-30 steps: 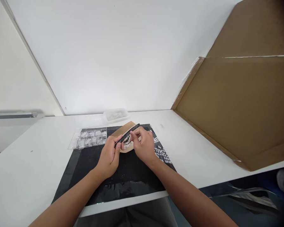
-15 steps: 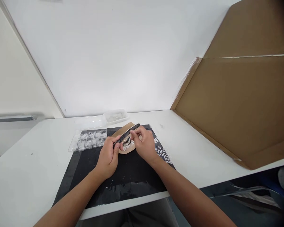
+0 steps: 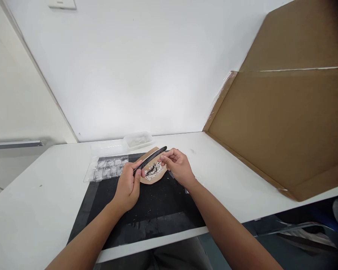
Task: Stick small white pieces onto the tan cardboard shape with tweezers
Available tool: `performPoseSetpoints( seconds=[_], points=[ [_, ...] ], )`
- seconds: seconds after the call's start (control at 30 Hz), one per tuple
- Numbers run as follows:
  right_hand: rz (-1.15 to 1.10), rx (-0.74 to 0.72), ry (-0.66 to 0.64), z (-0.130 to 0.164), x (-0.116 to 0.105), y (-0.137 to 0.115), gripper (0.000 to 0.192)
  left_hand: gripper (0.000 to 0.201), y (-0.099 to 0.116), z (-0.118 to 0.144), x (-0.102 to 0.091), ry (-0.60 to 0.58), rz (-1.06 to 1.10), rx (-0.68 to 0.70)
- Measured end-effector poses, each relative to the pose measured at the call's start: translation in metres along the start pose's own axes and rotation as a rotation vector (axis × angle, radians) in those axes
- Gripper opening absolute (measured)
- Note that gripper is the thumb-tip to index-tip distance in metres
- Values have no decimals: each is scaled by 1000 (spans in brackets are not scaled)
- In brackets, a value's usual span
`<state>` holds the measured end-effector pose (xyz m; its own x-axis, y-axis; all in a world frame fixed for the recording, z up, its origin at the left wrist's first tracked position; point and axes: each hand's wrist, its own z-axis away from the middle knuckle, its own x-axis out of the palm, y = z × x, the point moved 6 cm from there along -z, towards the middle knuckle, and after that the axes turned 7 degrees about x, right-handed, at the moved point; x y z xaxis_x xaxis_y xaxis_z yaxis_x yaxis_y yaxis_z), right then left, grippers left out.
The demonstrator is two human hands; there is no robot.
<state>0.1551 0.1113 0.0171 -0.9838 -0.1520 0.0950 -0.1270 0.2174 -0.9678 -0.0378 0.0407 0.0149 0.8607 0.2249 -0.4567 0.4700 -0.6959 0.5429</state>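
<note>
Nearest, a black rectangular mat (image 3: 146,210) lies on the white table (image 3: 30,210), and above it the left hand (image 3: 129,186) is closed round one end of a long black nail file (image 3: 150,159), which slants up to the right. Just beyond, the right hand (image 3: 178,167) pinches something too small to tell at the file, over a tan cardboard piece (image 3: 154,176) strewn with small white bits. Farther back lie a clear plastic compartment tray (image 3: 105,165) and a small clear tub (image 3: 138,139).

Compartment tray (image 3: 107,167) left of paper piece (image 3: 154,170)
</note>
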Motion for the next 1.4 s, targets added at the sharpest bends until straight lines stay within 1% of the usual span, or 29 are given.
performPoseSetpoints(
  seconds=[0.13,0.33,0.5,0.7,0.8,0.97,1.07,1.27,1.4],
  points=[
    [-80,61,-50,1,2,3,34,29,2,-1,-3,9,-5,14],
    [-99,59,-22,1,-2,3,36,30,5,-2,-6,11,-11,29],
    [-153,108,-63,2,-4,4,42,29,4,-3,-7,10,-24,24],
    [-236,89,-180,2,-2,4,51,29,4,-3,-7,0,-12,29],
    [-264,82,-269,5,2,2,59,30,2,-2,-7,7,-21,23],
    [-320,48,-461,13,12,-5,88,31,0,-1,-6,-2,-36,20],
    [-370,24,-542,16,16,-8,96,30,-2,-1,-6,-4,-49,11],
    [-399,51,-560,15,14,-10,111,34,-8,2,-5,-26,-69,-16],
    [-427,51,-596,16,15,-13,115,34,-12,3,-4,-31,-84,-16]
  ],
)
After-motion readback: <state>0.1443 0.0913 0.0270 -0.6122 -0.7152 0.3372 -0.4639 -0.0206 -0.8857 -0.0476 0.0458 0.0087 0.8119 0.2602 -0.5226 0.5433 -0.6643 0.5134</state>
